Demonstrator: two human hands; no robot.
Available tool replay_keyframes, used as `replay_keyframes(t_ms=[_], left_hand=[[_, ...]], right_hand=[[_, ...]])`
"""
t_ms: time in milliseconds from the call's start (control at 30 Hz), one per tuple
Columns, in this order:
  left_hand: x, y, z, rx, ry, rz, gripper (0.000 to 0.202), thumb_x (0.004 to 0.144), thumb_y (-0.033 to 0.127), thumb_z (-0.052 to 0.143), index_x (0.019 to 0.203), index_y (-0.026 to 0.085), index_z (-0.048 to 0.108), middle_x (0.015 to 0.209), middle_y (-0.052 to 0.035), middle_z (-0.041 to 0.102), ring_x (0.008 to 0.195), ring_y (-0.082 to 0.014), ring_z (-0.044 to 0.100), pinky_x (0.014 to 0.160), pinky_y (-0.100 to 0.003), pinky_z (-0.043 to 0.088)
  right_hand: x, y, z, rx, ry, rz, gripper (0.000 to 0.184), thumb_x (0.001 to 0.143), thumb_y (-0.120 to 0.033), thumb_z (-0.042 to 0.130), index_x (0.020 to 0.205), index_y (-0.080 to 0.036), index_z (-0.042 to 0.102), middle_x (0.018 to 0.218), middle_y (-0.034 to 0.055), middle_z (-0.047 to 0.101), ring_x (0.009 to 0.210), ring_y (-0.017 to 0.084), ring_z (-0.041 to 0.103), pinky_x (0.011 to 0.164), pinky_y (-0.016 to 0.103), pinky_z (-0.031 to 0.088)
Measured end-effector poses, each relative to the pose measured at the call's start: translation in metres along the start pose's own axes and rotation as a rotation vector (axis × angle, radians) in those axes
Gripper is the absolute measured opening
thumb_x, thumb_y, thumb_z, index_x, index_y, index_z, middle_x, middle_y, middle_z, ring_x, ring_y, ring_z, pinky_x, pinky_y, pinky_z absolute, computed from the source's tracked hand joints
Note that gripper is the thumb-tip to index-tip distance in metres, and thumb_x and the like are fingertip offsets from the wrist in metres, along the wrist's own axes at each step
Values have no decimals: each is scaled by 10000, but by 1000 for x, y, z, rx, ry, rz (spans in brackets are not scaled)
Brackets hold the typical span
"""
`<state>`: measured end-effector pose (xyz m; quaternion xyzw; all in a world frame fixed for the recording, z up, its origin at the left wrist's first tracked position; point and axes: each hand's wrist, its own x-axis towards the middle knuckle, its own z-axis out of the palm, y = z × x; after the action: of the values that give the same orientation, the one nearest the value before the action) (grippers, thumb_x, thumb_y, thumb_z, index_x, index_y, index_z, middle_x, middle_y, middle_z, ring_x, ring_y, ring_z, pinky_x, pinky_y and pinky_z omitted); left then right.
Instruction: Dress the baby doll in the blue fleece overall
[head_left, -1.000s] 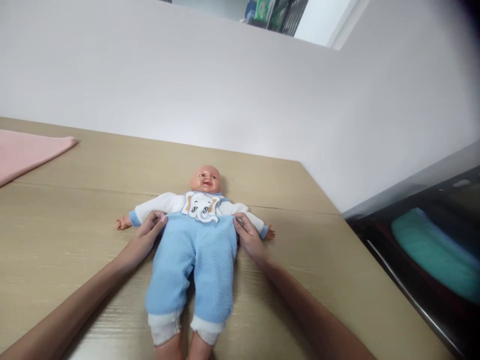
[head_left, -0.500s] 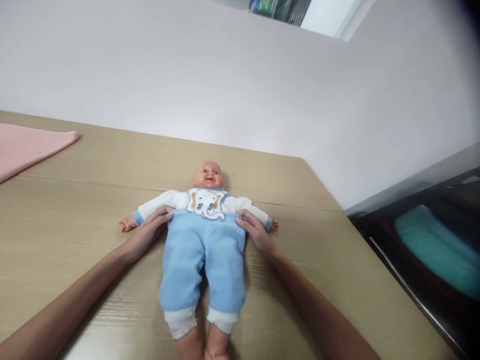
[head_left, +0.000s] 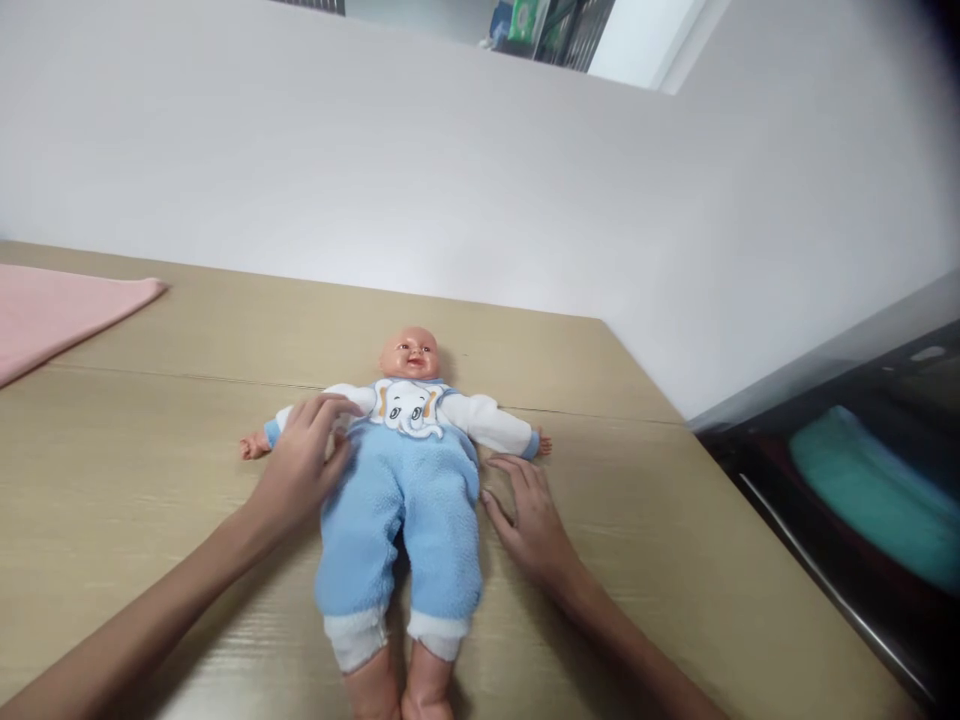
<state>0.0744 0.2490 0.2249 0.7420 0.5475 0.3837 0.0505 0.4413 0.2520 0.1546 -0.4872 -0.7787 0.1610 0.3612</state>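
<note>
A baby doll (head_left: pixel 409 465) lies on its back on the wooden table (head_left: pixel 150 470), head away from me. It wears blue fleece trousers and a white top with an elephant picture. My left hand (head_left: pixel 304 465) rests on the doll's arm and side, fingers loosely spread, gripping nothing. Just right of the doll's hip, my right hand (head_left: pixel 529 515) lies flat on the table with fingers stretched out, apart from the trousers.
A pink cloth (head_left: pixel 52 310) lies at the far left of the table. A white wall stands behind the table. To the right, past the table's edge, a dark bin (head_left: pixel 847 520) holds a teal cloth (head_left: pixel 877 490).
Both hands have let go of the trousers' waistband. The left hand moved up onto the doll's arm; the right hand drew back and flattened on the table beside the doll.
</note>
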Motion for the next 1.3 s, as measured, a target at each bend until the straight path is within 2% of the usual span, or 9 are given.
replay_keyframes(t_ms=[100, 233, 300, 400, 500, 767, 1000, 1167, 1300], left_hand=[[34, 43, 12, -93, -113, 172, 183, 1121, 222, 512, 1237, 260, 648, 1300, -101, 744, 1251, -324, 663, 1096, -506, 542], [92, 87, 65, -70, -428, 418, 369, 1042, 313, 752, 1382, 222, 642, 1469, -163, 693, 1375, -367, 616, 1197, -542, 522], [118, 95, 96, 83, -628, 475, 582, 929, 329, 900, 1418, 174, 626, 1546, -220, 649, 1443, -407, 584, 1194, -536, 520], [140, 95, 130, 136, -700, 466, 609, 770, 165, 977, 1301, 133, 681, 1403, -251, 727, 1327, -435, 665, 1088, -523, 561], [143, 88, 143, 114, -692, 439, 515, 773, 112, 924, 1237, 135, 702, 1298, -236, 771, 1246, -428, 705, 1011, -501, 578], [146, 72, 124, -117, -569, 380, 437, 908, 140, 766, 1337, 155, 683, 1305, -168, 794, 1206, -344, 742, 1050, -450, 587], [146, 55, 83, -894, -399, 120, 496, 896, 350, 854, 1335, 176, 703, 1361, -143, 786, 1262, -341, 744, 1089, -446, 589], [141, 35, 60, -1168, -138, -67, 570, 804, 431, 996, 1250, 211, 718, 1229, -99, 838, 1185, -317, 775, 1035, -410, 616], [138, 20, 47, -1265, 121, -158, 588, 757, 445, 1050, 1205, 229, 735, 1118, -47, 858, 1027, -261, 805, 925, -345, 639]], right_hand=[[-2, 5, 3, -32, -3, -12, 358, 1035, -321, 698, 1392, -295, 707, 1384, 157, 744, 1325, 436, 666, 1163, 694, 546], [3, 4, 7, -20, 24, -16, 319, 1050, -318, 674, 1365, -281, 710, 1359, 148, 754, 1305, 407, 670, 1147, 680, 558], [3, 3, 5, 7, 29, -16, 290, 1060, -307, 662, 1345, -288, 707, 1347, 138, 762, 1294, 395, 677, 1133, 661, 566], [3, 2, 0, 43, 23, 2, 233, 1053, -269, 663, 1279, -287, 715, 1284, 125, 780, 1244, 378, 698, 1106, 626, 575], [4, 2, -4, 49, 18, 28, 173, 1049, -254, 659, 1209, -274, 724, 1228, 124, 783, 1203, 372, 704, 1086, 607, 580], [4, -3, 2, 38, -20, -7, 382, 1005, -243, 710, 1381, -302, 728, 1376, 137, 757, 1319, 392, 680, 1163, 659, 566], [29, -38, 18, 432, -184, 49, 497, 981, -341, 744, 1470, -351, 657, 1477, 100, 729, 1411, 378, 685, 1233, 579, 569], [57, -74, 41, 884, -222, 183, 441, 1032, -526, 771, 1383, -316, 606, 1441, 112, 704, 1252, 310, 738, 1145, 518, 604], [81, -91, 51, 1012, -298, 215, 456, 999, -650, 811, 1255, -300, 672, 1398, 91, 642, 1210, 278, 707, 1121, 464, 597]])
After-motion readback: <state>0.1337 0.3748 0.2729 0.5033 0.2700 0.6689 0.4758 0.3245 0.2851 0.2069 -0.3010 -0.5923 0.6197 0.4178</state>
